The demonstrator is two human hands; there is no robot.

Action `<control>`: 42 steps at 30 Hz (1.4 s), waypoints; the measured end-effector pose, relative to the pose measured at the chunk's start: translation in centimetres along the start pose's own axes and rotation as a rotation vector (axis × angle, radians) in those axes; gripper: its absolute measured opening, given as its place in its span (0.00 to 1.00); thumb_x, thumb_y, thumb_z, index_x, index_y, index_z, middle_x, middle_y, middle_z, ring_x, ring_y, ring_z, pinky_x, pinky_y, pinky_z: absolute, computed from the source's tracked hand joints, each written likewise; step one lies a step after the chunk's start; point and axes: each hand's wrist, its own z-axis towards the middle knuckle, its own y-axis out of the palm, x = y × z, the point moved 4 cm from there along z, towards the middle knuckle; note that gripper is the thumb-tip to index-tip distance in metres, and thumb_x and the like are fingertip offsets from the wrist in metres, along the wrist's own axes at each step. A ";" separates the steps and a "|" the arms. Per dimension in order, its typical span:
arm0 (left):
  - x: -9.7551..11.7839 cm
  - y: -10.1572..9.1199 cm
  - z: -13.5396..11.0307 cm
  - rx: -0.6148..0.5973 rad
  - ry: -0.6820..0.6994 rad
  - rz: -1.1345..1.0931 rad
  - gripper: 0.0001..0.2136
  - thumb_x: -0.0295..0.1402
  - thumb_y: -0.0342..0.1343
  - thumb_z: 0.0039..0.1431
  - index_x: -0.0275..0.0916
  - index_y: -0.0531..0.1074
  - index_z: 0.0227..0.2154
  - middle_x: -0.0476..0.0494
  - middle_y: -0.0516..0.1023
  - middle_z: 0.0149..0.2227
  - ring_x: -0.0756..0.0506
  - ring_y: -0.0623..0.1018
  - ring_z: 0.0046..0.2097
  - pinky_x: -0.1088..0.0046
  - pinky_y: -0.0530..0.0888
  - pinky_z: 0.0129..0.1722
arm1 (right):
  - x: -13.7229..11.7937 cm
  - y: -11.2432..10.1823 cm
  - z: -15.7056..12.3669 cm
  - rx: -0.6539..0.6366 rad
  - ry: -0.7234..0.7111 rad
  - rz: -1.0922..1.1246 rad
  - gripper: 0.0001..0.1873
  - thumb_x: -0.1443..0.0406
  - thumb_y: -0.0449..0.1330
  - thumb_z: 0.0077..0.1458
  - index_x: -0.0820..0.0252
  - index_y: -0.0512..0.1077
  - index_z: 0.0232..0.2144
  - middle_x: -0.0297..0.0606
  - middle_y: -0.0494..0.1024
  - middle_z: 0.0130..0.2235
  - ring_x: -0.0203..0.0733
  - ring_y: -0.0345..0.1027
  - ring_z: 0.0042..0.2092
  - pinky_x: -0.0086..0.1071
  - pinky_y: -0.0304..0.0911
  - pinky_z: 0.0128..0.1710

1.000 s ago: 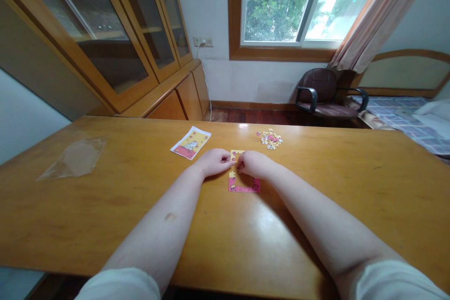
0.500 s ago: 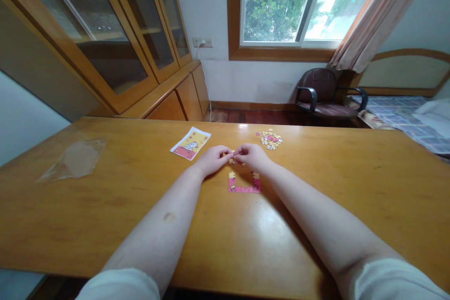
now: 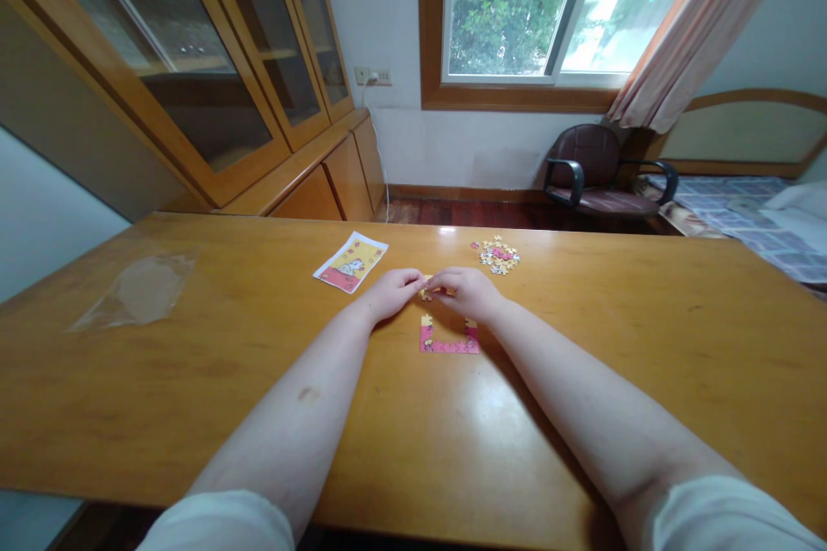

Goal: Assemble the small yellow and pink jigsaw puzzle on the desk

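A partly built jigsaw frame [image 3: 450, 342], pink along the bottom with yellow side stubs, lies on the wooden table [image 3: 581, 379]. Just beyond it my left hand [image 3: 391, 292] and my right hand [image 3: 466, 290] meet, fingertips pinched together over a small yellow strip of joined puzzle pieces [image 3: 427, 287]. Both hands are closed on that strip, which is mostly hidden by the fingers. A heap of loose puzzle pieces [image 3: 497, 256] lies further back on the right. The reference picture card [image 3: 351, 262] lies to the left of my hands.
A crumpled clear plastic bag [image 3: 137, 291] lies at the table's left. Wooden cabinets with glass doors [image 3: 213, 77] line the left wall. Behind the table are a dark armchair [image 3: 598, 172], a window and a bed [image 3: 755, 215] at the right.
My hands lifted away from the frame's upper left corner and shifted a little further back, carrying the yellow strip; the frame's open middle and side stubs are now uncovered.
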 end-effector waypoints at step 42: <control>-0.4 -0.2 0.1 0.043 0.043 0.396 0.09 0.39 0.56 0.54 0.42 0.77 0.33 0.46 0.74 0.39 0.45 0.75 0.42 0.70 0.70 0.45 | -0.2 1.7 0.2 -0.225 0.014 -0.229 0.11 0.64 0.57 0.59 0.53 0.80 0.38 0.36 0.79 0.42 0.39 0.71 0.42 0.28 0.60 0.39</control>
